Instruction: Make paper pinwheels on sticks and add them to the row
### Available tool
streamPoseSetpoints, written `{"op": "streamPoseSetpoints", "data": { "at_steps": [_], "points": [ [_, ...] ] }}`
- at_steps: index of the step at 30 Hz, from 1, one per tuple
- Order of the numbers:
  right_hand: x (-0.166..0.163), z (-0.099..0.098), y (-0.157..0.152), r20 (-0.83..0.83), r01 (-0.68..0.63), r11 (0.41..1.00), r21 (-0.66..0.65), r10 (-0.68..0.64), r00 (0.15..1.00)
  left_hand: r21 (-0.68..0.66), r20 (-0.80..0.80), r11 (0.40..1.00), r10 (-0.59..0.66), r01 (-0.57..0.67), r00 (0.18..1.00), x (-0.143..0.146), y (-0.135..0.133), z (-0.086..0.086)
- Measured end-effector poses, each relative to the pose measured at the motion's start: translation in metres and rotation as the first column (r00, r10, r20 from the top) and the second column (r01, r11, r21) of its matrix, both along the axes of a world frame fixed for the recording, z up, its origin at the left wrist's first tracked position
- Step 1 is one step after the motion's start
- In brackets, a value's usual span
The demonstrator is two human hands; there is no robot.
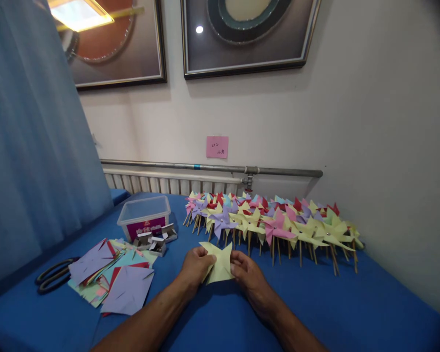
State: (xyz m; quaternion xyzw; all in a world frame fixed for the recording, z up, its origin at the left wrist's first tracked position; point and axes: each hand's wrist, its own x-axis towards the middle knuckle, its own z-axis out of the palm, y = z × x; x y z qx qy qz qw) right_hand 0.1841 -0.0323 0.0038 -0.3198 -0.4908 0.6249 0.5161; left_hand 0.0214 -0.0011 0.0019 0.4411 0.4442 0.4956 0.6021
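A pale yellow paper square with cut corners is held just above the blue tabletop, in front of me. My left hand grips its left side, thumb on top and fingers behind. On the right edge my right hand pinches the same paper between thumb and curled fingers. Beyond both hands stand several finished paper pinwheels on thin sticks, in yellow, pink, purple, red and blue. Loose cut paper squares lie in piles to the left of my left hand.
A clear plastic tub with a purple label stands at the back left. Small open boxes sit before it. Black-handled scissors lie at the far left. A blue curtain hangs at left; a pipe runs along the wall.
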Motion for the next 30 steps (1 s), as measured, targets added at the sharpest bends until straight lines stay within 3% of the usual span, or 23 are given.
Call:
{"op": "streamPoseSetpoints", "data": {
  "at_steps": [4, 8, 13, 17, 21, 30],
  "points": [
    [-0.002, -0.004, 0.001, 0.061, 0.001, 1.0, 0.008, -0.001, 0.998, 0.16, -0.241, 0.985, 0.107, -0.069, 0.965, 0.002, 0.0, -0.005],
    [-0.004, 0.002, -0.004, 0.02, 0.015, 0.999, -0.04, -0.015, 1.0, 0.206, -0.307, 0.975, 0.15, -0.088, 0.94, 0.003, -0.004, -0.002],
    [-0.006, -0.011, 0.005, 0.143, 0.156, 0.985, -0.07, -0.145, 0.979, 0.204, -0.297, 0.976, 0.133, -0.073, 0.946, 0.005, -0.008, 0.002],
    [-0.004, -0.019, 0.01, 0.303, 0.288, 0.957, 0.015, -0.279, 0.911, 0.198, -0.29, 0.979, 0.101, -0.044, 0.952, 0.009, -0.008, -0.001],
    [-0.001, -0.014, 0.007, 0.319, 0.257, 0.965, 0.06, -0.262, 0.911, 0.148, -0.253, 0.987, 0.1, -0.064, 0.962, 0.009, -0.007, -0.001],
    [0.007, -0.001, 0.003, 0.181, 0.134, 0.991, -0.008, -0.13, 0.975, -0.013, -0.173, 0.991, 0.129, -0.133, 0.976, 0.001, 0.001, 0.001]
  ]
}}
